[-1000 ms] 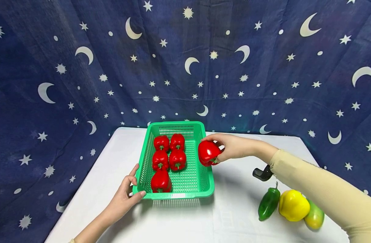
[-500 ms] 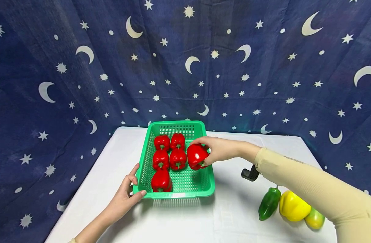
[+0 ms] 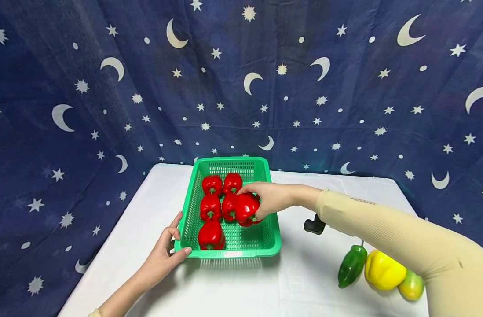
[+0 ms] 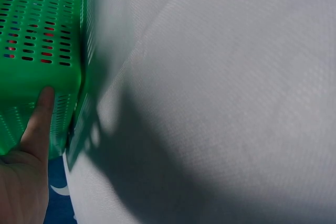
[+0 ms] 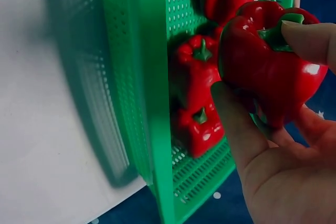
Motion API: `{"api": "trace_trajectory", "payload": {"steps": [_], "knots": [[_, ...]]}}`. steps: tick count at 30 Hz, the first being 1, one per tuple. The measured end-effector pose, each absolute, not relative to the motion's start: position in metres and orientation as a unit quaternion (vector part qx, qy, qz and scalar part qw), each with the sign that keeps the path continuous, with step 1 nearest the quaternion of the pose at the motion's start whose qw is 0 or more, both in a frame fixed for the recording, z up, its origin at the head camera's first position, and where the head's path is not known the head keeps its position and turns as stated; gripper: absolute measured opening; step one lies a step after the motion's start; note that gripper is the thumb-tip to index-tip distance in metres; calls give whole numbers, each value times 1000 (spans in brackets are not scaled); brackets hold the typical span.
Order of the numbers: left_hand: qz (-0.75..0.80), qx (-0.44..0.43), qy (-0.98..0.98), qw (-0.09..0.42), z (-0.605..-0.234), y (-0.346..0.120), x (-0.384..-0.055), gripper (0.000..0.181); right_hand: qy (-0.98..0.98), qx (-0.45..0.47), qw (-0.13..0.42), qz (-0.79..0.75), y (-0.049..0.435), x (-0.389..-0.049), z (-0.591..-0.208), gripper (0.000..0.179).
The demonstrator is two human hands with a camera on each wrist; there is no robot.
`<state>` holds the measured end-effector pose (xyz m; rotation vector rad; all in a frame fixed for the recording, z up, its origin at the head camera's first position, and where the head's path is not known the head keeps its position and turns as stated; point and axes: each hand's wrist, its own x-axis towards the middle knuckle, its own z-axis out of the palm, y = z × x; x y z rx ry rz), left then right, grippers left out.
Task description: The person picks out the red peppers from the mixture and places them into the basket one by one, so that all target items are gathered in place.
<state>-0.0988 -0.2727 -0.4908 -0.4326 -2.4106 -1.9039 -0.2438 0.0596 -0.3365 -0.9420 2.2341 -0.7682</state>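
In the head view, my right hand (image 3: pixel 270 198) holds a red bell pepper (image 3: pixel 246 208) inside the green basket (image 3: pixel 274 246). The right wrist view shows my thumb (image 5: pixel 310 39) by the stem of this pepper (image 5: pixel 268 64) and the other fingers around its underside. Several more red bell peppers (image 3: pixel 210 234) sit in the basket's left part, stems facing me. My left hand (image 3: pixel 162 252) grips the near left corner of the basket, thumb on the front rim and fingers along the left side. In the left wrist view, one straight digit (image 4: pixel 44 111) lies against the green wall (image 4: pixel 65 80).
Right of the basket, a green pepper (image 3: pixel 352 266), a yellow bell pepper (image 3: pixel 384 270) and a green-yellow fruit (image 3: pixel 411 285) lie on the white tablecloth (image 3: pixel 305 277). A black device (image 3: pixel 314 225) hangs under my right wrist. A dark blue star-patterned cloth (image 3: pixel 210 88) stands behind.
My right hand has carried the red bell pepper leftward and slightly down, from over the basket's right rim to inside, next to the other peppers. The left hand keeps its place at the corner.
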Motion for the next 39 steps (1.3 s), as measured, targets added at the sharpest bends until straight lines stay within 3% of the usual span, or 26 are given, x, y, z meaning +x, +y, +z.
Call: {"api": "trace_trajectory", "payload": {"steps": [28,39], "knots": [[-609,-166,-775,25,-489,-273,-98,32,864,-339,315,-198,28,-233,-369,65],[-601,-153,-784,26,-490,-274,-97,33,875,-347,305,-148,21,-229,-379,70]]}}
